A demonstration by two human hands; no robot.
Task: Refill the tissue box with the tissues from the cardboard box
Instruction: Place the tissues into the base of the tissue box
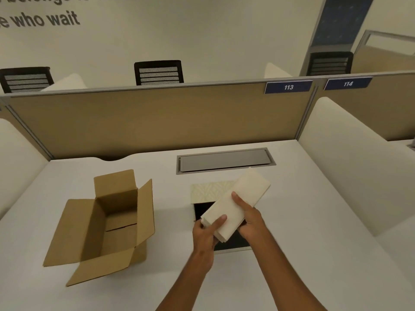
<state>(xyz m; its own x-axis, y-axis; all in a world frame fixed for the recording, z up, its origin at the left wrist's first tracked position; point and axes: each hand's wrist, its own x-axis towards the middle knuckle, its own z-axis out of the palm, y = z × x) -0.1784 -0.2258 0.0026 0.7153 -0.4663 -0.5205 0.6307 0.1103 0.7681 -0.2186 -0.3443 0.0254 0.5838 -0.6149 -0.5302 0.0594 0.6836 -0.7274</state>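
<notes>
A stack of white tissues (pixel 238 202) is held tilted above the open tissue box (pixel 202 209), whose dark inside shows below it. The box's cream patterned lid (pixel 208 190) lies folded back on the far side. My left hand (pixel 207 232) grips the stack's near end with the thumb on top. My right hand (pixel 248 212) holds the stack's right side near its middle. The brown cardboard box (pixel 105 223) stands to the left with its flaps open, and nothing shows inside it.
The white desk (pixel 303 221) carries a grey cable hatch (pixel 224 160) behind the tissue box. A tan partition (pixel 146 120) closes the far edge, and cream side dividers (pixel 350 158) flank the desk. Black chairs stand beyond the partition.
</notes>
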